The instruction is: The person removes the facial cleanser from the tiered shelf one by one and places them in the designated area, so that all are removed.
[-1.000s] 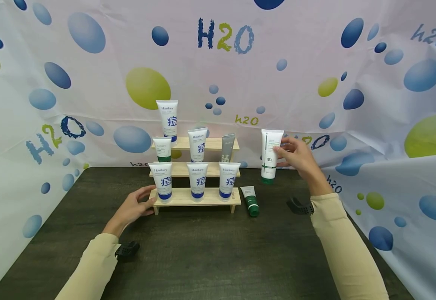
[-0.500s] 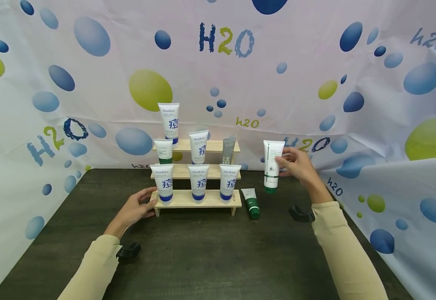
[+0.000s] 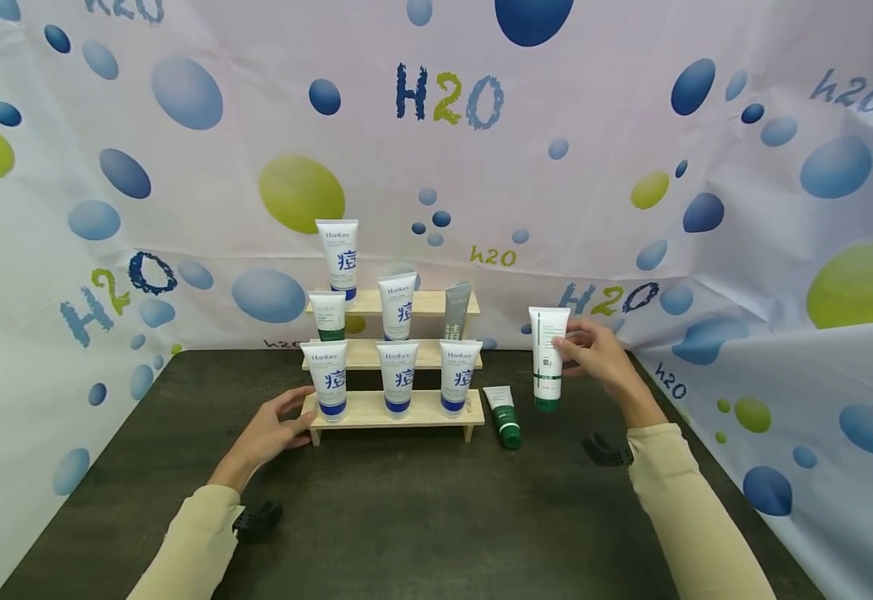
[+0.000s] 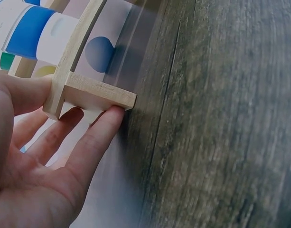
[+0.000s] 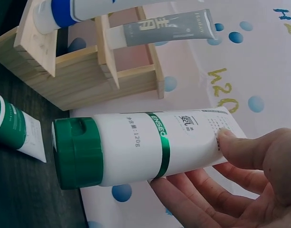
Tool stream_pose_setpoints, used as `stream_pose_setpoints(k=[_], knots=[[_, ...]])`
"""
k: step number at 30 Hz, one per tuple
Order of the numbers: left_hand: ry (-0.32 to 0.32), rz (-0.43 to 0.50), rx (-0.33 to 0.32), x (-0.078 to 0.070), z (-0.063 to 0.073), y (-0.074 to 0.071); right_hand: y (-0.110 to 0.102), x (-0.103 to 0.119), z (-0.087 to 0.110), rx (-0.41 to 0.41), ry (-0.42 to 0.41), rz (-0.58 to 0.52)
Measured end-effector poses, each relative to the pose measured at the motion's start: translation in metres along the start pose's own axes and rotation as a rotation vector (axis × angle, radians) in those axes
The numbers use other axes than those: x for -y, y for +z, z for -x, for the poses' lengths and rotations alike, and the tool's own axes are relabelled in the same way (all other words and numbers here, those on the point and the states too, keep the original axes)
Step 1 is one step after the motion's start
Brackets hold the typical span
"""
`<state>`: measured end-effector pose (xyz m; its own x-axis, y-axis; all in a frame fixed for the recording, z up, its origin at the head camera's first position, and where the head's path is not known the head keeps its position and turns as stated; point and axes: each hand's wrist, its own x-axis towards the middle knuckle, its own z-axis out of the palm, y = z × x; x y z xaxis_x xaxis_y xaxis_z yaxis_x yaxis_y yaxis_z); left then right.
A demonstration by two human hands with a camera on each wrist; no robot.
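In the head view, my right hand point(image 3: 603, 360) holds a white squeeze tube point(image 3: 549, 350) upright, its green cap downward, to the right of the rack. In the right wrist view, thumb and fingers pinch the tube's upper part from its two faces. My left hand point(image 3: 269, 432) grips the left end of a three-step wooden display rack point(image 3: 361, 421). The left wrist view shows the thumb at the lowest shelf's end and fingertips against the leg point(image 4: 100, 90). A smaller green-and-white tube point(image 3: 504, 417) lies on the table just right of the rack.
Several white tubes with blue caps, such as the front middle one point(image 3: 398, 375), stand on the rack. A green-capped tube point(image 3: 328, 317) and a grey tube point(image 3: 457, 310) share its middle step. Behind the dark table point(image 3: 421, 517) hangs a printed curtain point(image 3: 436, 167).
My right hand has lowered the white squeeze tube beside the rack. My left hand keeps its hold on the rack's end. The head view has tilted slightly upward.
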<state>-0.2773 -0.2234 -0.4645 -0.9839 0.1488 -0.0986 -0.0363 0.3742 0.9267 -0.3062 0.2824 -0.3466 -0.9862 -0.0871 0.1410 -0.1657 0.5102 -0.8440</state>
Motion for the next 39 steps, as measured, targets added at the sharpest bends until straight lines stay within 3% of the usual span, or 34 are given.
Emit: stream_pose_setpoints(k=[15,39], knots=[[0.026,0.014,0.017,0.004,0.000,-0.002,0.008,-0.009,-0.006,0.025,0.012,-0.017],[-0.010,0.014,0.011,0.000,-0.002,-0.002,0.016,-0.031,-0.012,0.056,0.112,0.030]])
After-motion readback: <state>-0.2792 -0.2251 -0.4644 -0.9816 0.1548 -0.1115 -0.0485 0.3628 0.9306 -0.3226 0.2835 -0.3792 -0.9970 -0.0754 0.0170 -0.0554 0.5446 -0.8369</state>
